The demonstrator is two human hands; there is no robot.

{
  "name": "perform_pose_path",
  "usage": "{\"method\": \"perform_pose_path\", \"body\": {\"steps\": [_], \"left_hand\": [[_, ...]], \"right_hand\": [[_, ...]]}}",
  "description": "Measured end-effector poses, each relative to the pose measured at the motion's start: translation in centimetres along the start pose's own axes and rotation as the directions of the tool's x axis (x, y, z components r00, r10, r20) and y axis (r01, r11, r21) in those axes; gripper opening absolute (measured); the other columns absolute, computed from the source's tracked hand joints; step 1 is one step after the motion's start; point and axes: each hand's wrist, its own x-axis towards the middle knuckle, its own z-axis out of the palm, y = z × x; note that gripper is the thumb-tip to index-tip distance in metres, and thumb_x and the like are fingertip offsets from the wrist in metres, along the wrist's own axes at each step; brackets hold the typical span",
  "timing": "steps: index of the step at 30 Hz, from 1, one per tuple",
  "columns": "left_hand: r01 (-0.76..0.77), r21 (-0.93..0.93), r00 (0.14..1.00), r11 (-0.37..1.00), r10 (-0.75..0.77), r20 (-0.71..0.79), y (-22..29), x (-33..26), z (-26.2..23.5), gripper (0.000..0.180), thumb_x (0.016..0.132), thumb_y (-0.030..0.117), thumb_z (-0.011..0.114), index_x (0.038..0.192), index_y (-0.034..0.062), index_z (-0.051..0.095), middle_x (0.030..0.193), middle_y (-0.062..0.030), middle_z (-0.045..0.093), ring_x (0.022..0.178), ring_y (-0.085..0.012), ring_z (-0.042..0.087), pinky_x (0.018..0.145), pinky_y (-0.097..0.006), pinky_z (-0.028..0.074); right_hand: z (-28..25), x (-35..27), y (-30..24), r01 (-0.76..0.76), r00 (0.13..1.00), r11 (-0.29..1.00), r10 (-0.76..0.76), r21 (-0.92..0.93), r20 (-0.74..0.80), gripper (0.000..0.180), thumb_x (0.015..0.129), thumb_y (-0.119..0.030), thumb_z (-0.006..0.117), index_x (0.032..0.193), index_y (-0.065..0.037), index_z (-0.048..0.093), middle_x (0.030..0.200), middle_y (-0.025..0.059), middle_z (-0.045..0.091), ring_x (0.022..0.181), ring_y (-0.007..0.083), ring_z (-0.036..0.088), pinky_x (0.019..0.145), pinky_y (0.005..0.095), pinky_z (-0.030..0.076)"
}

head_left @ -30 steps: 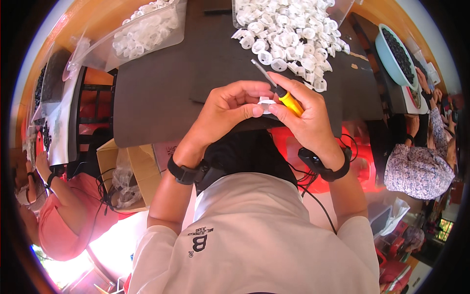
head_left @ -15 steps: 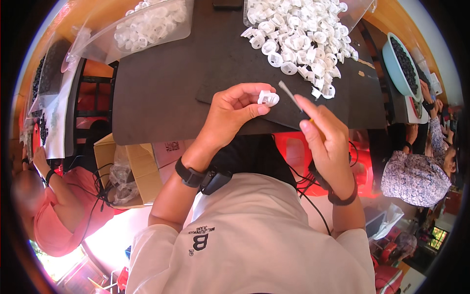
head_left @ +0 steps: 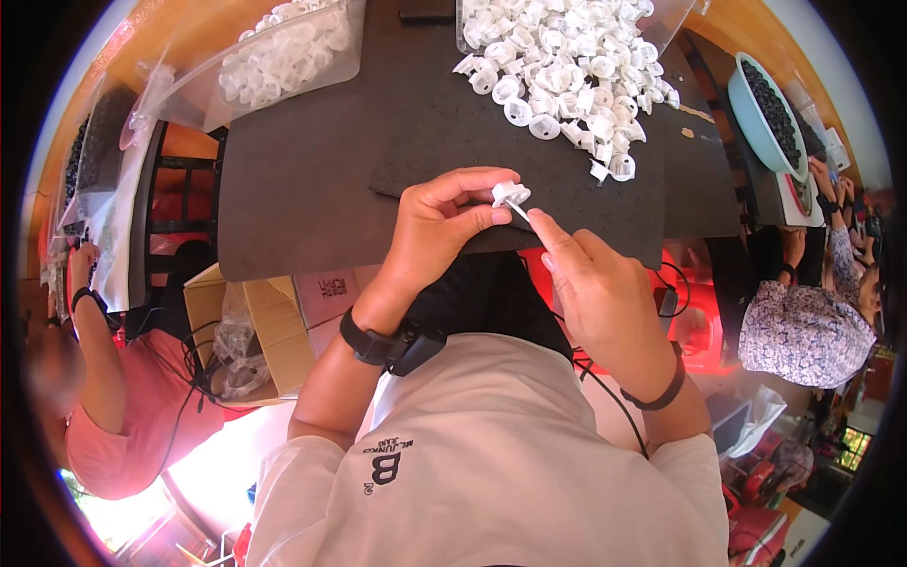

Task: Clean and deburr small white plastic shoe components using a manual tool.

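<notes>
Above the dark table (head_left: 312, 189), the left hand (head_left: 439, 227) pinches a small white plastic cap (head_left: 510, 194); the right hand (head_left: 595, 283) is clamped on a thin metal tool (head_left: 519, 212) touching it

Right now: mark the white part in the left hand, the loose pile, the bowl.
white plastic part (head_left: 510, 193), head view, its flange.
pile of white parts (head_left: 567, 66), head view, middle.
teal bowl (head_left: 746, 104), head view, near rim.
</notes>
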Motion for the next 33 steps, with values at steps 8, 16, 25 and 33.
{"method": "perform_pose_path", "body": {"steps": [8,16,25,33], "left_hand": [[0.025,0.036,1.000,0.999,-0.025,-0.015,0.0,-0.2,-0.1,0.033,0.084,-0.012,0.063,0.115,-0.0007,0.066,0.108,-0.0089,0.068,0.098,-0.0152,0.065,0.090,-0.030,0.054],[-0.101,0.571,0.958,0.814,0.234,-0.165,10.3,2.5,-3.6,0.029,0.084,-0.005,0.066,0.113,0.0008,0.068,0.103,-0.0059,0.068,0.095,-0.0107,0.064,0.086,-0.026,0.052],[-0.293,0.956,0.639,0.011,0.746,0.187,17.5,10.9,-10.0,0.033,0.081,0.003,0.071,0.114,0.0066,0.069,0.110,-0.0075,0.068,0.101,-0.0207,0.064,0.087,-0.030,0.050],[-0.589,0.775,0.804,0.227,0.258,0.536,2.4,8.2,7.3,0.020,0.077,0.016,0.074,0.093,0.0066,0.067,0.091,-0.0086,0.065,0.086,-0.0295,0.064,0.073,-0.039,0.052]], "right_hand": [[0.9,-0.2,-0.4,0.068,0.998,0.978,-0.066,-0.199,0.018,0.041,0.088,-0.008,0.059,0.129,-0.007,0.056,0.075,0.0087,0.054,0.054,0.0269,0.058,0.046,0.0380,0.047],[-1.1,-1.8,2.1,0.028,0.972,0.926,0.063,0.376,-0.228,0.037,0.089,0.000,0.058,0.125,-0.002,0.061,0.067,0.0106,0.047,0.057,0.0223,0.047,0.056,0.0319,0.041],[-0.8,-2.9,5.3,-0.022,0.909,0.907,0.193,0.421,-0.369,0.034,0.092,-0.003,0.057,0.125,0.002,0.060,0.075,0.0092,0.058,0.063,0.0141,0.050,0.062,0.0251,0.042],[-1.6,-5.0,7.0,-0.229,0.820,0.793,0.470,0.565,-0.327,0.034,0.093,-0.007,0.057,0.127,0.000,0.061,0.076,0.0041,0.059,0.066,0.0088,0.048,0.062,0.0230,0.041]]}}
